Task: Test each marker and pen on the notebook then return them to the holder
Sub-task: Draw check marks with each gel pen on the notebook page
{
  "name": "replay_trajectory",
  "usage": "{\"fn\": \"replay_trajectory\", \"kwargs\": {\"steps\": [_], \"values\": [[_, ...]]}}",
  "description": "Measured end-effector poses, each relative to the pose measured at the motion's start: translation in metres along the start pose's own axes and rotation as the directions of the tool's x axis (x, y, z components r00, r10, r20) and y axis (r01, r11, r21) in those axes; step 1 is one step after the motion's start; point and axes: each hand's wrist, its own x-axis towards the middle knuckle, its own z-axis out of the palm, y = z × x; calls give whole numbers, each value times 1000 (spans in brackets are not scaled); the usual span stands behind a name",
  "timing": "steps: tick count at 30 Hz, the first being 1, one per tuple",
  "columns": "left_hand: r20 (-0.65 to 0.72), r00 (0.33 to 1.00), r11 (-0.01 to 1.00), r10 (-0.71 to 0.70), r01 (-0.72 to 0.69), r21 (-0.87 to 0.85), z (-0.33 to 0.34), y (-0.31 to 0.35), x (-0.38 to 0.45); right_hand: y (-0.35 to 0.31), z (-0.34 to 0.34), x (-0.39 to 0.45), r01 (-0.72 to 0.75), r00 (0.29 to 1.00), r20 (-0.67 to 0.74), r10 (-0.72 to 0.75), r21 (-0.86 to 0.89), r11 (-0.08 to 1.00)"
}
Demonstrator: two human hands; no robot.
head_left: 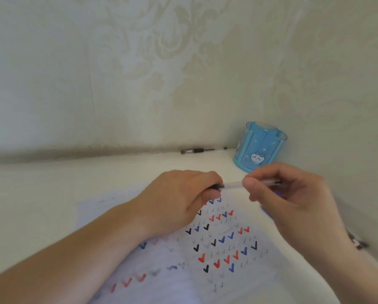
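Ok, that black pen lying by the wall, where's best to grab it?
Pinch the black pen at its thick dark grip section near the middle, coming from above and the front. It lies flat along the patterned wall, so the far side is blocked.

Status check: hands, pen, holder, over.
Both hands, left and right, grip one clear pen over notebook. Holder looks empty. Another pen by wall.

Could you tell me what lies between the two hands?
A clear pen spans the gap between the left hand and right hand, seen from the head camera.
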Motion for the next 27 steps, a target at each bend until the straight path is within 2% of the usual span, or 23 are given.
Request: {"fn": "replay_trajectory", "kwargs": {"steps": [1,2,3,5,8,14,18,21,23,25,27], "values": [[51,999,994,4,1,-109,1,3,-1,3,2,-6,-62,998,23,58,223,973],[84,996,981,20,-3,-192,2,6,-1,8,6,-11,-118,992,83,94,360,925],[109,993,970,41,-13,-241,3,8,-1,15,11,-15,-148,984,154,92,407,902],[183,980,952,79,-19,-306,4,9,0,28,19,-19,-154,965,253,64,352,923],[267,959,921,92,20,-388,7,8,-1,38,19,-20,-142,961,274,46,341,929],[235,955,877,183,-51,-477,4,19,-1,42,8,-19,-43,936,341,-82,342,939],[219,957,895,190,-76,-440,1,24,1,41,4,-20,-11,938,325,-118,368,930],[229,964,886,137,-16,-463,1,19,-2,40,-1,-17,11,952,279,-130,391,920],[211,975,876,63,47,-480,-1,13,-2,39,-11,-11,-29,951,290,-109,434,900],[139,990,828,-30,103,-552,-5,7,-2,35,-18,-6,-129,904,418,-91,468,874],[61,991,833,-120,134,-536,-6,4,0,35,-19,-5,-183,862,500,-84,461,868]]}}
